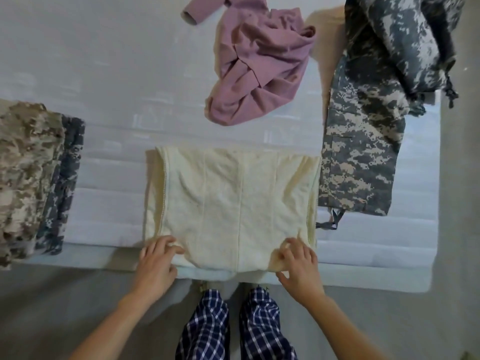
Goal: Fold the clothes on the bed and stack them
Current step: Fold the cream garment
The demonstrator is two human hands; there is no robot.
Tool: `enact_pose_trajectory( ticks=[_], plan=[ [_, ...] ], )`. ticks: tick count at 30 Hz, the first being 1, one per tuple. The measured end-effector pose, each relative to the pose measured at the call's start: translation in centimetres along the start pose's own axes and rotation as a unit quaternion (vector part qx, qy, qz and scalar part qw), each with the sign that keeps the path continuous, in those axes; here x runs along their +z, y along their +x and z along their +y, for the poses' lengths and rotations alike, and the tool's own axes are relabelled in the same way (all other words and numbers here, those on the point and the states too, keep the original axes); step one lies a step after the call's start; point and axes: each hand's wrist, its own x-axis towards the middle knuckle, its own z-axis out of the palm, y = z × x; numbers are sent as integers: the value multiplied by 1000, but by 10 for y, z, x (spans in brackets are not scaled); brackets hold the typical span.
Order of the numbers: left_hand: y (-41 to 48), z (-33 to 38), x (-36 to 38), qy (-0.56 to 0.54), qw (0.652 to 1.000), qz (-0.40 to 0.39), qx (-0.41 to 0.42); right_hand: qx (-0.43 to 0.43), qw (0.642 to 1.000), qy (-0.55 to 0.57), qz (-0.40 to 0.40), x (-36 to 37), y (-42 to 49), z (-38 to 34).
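Cream knitted top (233,198), sides tucked in, is laid flat at the near edge of the white quilted bed (109,183). Its near corners are pinched by the left hand (155,258) and right hand (298,266), probably so the hem can be flipped over evenly. Folded camouflage stack (28,178) is kept at the left, handy; pink crumpled sweater (259,66) is left waiting.

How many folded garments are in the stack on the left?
2: a tan camouflage piece on top, and a grey camouflage piece beneath it, its edge showing on the right. Others may be hidden underneath.
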Motion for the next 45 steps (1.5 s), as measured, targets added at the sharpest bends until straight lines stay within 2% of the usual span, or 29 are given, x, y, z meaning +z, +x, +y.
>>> enact_pose_trajectory(
  ticks=[2, 3, 5, 7, 9, 12, 14, 16, 17, 19, 21, 25, 29, 31, 32, 34, 35, 37, 39, 40, 41, 42, 45],
  plan=[
    [7, -4, -8, -33, 999, -7, -6, 17, 997, 66, 34, -14, 8, 5],
    [13, -6, -15, -54, 998, 10, -17, 25, 992, 95, 79, -26, 13, 8],
    [33, -8, -32, -109, 989, 81, -56, 41, 971, 143, 187, -51, 30, 17],
    [65, -8, -55, -186, 964, 147, -116, 77, 952, 183, 234, -81, 56, 28],
    [104, -4, -80, -303, 927, 144, -169, 92, 959, 176, 203, -109, 92, 37],
    [157, 7, -106, -410, 885, 98, -199, 68, 989, 71, 111, -140, 138, 42],
    [174, 13, -114, -386, 901, 73, -184, 54, 997, -13, 53, -150, 155, 43],
    [177, 17, -124, -282, 947, 32, -150, 13, 997, -70, -1, -158, 165, 42],
    [177, 18, -131, -236, 963, 11, -127, -3, 997, -64, -31, -164, 167, 42],
    [179, 19, -152, -213, 973, -5, -87, -12, 998, -24, -51, -187, 172, 43],
    [186, 21, -179, -234, 970, 22, -58, -9, 1000, -3, -11, -217, 182, 47],
    [229, 36, -225, -249, 954, 163, -35, 15, 987, 21, 156, -261, 217, 46],
    [248, 51, -228, -255, 941, 204, -94, 79, 951, 142, 264, -267, 217, 33],
    [228, 58, -205, -319, 909, 241, -117, 144, 906, 257, 305, -247, 193, 24],
    [211, 60, -188, -376, 875, 272, -136, 177, 875, 324, 313, -229, 176, 19],
    [168, 64, -147, -497, 781, 311, -215, 272, 801, 457, 276, -184, 139, 8],
    [148, 64, -124, -543, 732, 307, -274, 326, 751, 524, 237, -160, 123, 2],
    [114, 65, -83, -610, 645, 241, -392, 405, 640, 642, 122, -122, 100, -10],
    [99, 72, -55, -676, 570, 124, -450, 399, 532, 747, -10, -100, 92, -26],
    [98, 78, -48, -716, 534, 69, -443, 371, 486, 789, -54, -95, 93, -34],
    [101, 86, -47, -750, 509, 26, -422, 342, 446, 824, -69, -93, 97, -40],
    [105, 92, -49, -766, 501, 4, -402, 329, 415, 846, -64, -94, 103, -46],
    [132, 107, -73, -782, 485, 47, -389, 359, 348, 866, -4, -119, 128, -56]
  ],
)
